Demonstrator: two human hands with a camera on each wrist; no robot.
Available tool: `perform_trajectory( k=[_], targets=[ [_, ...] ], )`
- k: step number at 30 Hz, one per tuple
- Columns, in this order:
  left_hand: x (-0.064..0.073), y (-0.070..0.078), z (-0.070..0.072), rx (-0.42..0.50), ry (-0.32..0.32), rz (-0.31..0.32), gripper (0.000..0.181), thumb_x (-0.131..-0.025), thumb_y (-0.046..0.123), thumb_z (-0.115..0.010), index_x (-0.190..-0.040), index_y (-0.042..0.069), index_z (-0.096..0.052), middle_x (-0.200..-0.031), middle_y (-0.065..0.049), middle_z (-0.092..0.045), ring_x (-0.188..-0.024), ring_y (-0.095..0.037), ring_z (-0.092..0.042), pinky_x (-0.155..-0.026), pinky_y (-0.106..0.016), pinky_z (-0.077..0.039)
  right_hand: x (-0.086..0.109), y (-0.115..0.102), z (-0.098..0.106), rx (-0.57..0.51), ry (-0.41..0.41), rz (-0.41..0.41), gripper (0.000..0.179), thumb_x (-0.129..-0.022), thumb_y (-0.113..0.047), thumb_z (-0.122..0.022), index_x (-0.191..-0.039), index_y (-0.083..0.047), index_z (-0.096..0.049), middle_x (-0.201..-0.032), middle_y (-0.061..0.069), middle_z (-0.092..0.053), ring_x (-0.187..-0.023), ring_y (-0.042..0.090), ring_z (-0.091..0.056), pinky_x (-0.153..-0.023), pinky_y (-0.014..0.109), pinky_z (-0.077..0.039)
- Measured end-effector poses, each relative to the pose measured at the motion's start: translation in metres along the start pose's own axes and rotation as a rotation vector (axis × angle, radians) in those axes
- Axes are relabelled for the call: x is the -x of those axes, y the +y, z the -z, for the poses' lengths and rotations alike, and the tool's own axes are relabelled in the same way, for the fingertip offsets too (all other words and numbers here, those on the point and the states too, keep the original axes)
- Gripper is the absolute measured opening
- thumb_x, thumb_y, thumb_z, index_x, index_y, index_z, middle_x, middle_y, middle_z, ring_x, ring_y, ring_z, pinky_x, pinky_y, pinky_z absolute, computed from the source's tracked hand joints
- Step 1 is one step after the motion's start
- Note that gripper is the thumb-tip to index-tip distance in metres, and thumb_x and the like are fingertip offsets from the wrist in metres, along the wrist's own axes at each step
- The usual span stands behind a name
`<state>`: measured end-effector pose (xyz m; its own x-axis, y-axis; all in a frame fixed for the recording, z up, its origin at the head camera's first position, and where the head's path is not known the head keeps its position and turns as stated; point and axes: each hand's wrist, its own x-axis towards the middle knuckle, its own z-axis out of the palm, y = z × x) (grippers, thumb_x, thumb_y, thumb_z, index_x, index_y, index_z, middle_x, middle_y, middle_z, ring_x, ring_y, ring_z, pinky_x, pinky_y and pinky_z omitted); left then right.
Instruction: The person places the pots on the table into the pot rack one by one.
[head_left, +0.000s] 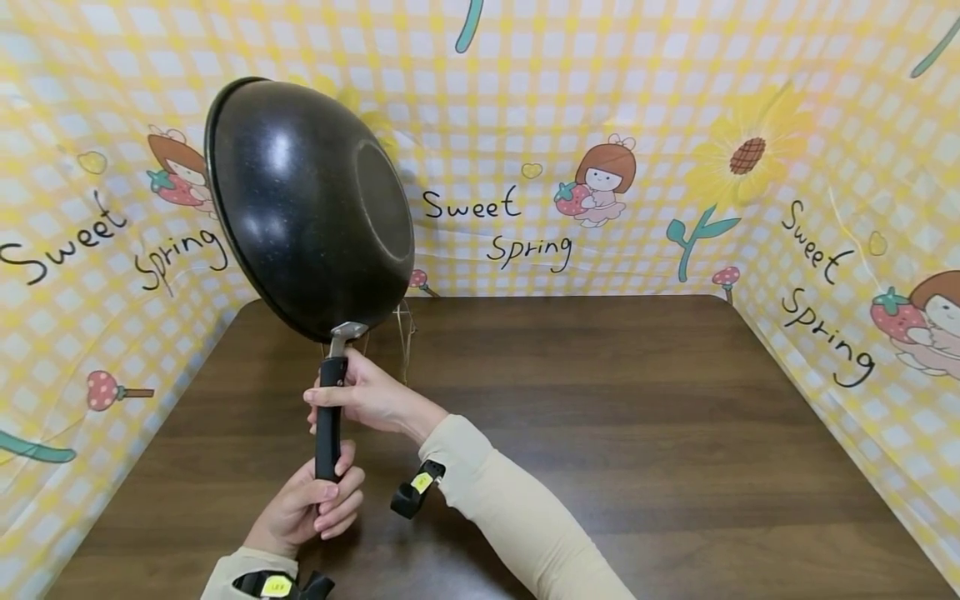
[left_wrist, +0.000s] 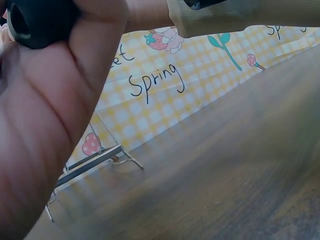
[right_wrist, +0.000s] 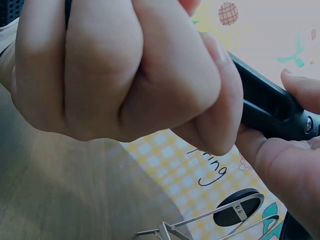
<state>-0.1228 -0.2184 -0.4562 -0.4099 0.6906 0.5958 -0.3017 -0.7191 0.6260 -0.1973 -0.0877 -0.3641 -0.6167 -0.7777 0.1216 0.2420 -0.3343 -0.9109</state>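
Observation:
A black wok (head_left: 300, 200) is held up tilted at the left in the head view, its rounded underside facing me and its handle (head_left: 327, 433) pointing down. My left hand (head_left: 311, 500) grips the handle's lower end. Higher up, close to the metal joint (head_left: 348, 331), my right hand (head_left: 375, 396) holds the same handle. In the right wrist view, the left hand's curled fingers (right_wrist: 100, 75) fill the upper left, and the right hand (right_wrist: 285, 165) is around the handle at the right. The inside of the wok is hidden.
Behind the wok, a thin metal wire rack (head_left: 406, 333) stands on the brown wooden table (head_left: 570, 433), mostly hidden in the head view. The left wrist view shows more of its frame (left_wrist: 90, 164). Yellow checked cloth walls (head_left: 495, 100) enclose the back and sides.

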Motion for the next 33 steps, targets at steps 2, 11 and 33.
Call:
perform_trajectory(
  k=[2,11,33],
  targets=[
    [0.001,-0.001,0.001,0.009,0.003,-0.002,0.020,-0.101,-0.003,-0.032,-0.118,0.006,-0.038,-0.068,-0.006,-0.023,-0.045,-0.016,-0.023,-0.035,-0.029,-0.018,-0.001,0.001,0.001,0.003,0.009,-0.002,0.029,-0.095,0.018,-0.045,-0.101,-0.010,-0.040,-0.083,0.007,-0.056,-0.068,0.015,-0.065,-0.068,0.036,-0.060],
    [0.004,-0.006,0.006,0.019,0.003,0.007,0.021,-0.102,-0.002,-0.031,-0.120,0.007,-0.038,-0.069,-0.005,-0.023,-0.046,-0.014,-0.023,-0.035,-0.028,-0.018,0.000,0.012,0.011,-0.003,0.008,-0.013,0.024,-0.095,0.017,-0.044,-0.098,-0.007,-0.043,-0.082,0.006,-0.057,-0.069,0.015,-0.065,-0.071,0.037,-0.060],
    [0.010,-0.015,0.006,0.008,0.055,0.057,0.023,-0.103,-0.003,-0.029,-0.120,0.009,-0.038,-0.070,-0.006,-0.022,-0.050,-0.016,-0.023,-0.039,-0.031,-0.017,0.005,0.025,0.025,-0.174,0.032,-0.010,0.036,-0.091,0.023,-0.039,-0.098,-0.011,-0.049,-0.078,0.004,-0.063,-0.068,0.016,-0.069,-0.074,0.033,-0.059]
  ],
)
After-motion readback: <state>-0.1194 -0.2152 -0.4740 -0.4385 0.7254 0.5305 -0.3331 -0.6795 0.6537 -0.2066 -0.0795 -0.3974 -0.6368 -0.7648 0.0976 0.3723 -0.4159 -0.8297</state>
